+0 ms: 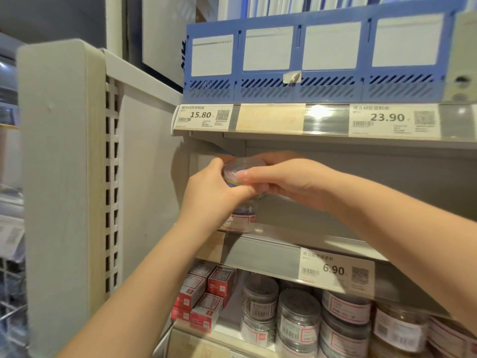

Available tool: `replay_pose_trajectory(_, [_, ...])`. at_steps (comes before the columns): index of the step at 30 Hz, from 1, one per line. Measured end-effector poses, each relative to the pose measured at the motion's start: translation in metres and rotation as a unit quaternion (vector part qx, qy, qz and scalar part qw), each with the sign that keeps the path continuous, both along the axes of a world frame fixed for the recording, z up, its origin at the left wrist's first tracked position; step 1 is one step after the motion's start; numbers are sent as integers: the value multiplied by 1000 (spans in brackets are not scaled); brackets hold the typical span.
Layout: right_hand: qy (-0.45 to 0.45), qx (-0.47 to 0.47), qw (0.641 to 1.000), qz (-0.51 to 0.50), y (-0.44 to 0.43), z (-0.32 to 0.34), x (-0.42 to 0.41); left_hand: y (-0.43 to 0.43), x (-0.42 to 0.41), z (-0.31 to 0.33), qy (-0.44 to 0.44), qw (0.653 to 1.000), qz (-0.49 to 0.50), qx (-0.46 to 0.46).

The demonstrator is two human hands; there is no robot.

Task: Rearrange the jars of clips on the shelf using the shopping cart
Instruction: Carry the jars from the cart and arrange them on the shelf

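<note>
Your left hand (pixel 211 192) and right hand (pixel 281 182) are bare, both forearms (pixel 144 275) bare to the near edge; your thumbnail (pixel 242 173) is short.

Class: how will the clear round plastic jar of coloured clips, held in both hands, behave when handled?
The clear round plastic jar of coloured clips seems rigid, undented under the left hand and right hand. Smooth and round, it is probably slippery and may roll if laid sideways.
</note>
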State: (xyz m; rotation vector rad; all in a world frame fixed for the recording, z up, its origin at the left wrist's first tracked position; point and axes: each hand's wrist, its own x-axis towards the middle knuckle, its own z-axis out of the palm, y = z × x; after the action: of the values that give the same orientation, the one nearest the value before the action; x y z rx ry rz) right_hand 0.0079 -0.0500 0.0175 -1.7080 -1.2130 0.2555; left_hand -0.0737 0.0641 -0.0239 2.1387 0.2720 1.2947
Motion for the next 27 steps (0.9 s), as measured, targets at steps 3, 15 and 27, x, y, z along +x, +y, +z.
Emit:
replay_pose_trajectory(3, [2, -2, 1000, -10, -1, -1, 7, 3, -2, 0, 13, 999, -30, 14])
replay_pose_trajectory(15, [113, -78, 978, -160, -6, -11, 42, 31, 0, -23, 69, 995, 63, 33])
replay_pose_trajectory(27, [128, -130, 961, -208, 8, -21, 38, 30, 3, -29, 93, 990, 86, 63])
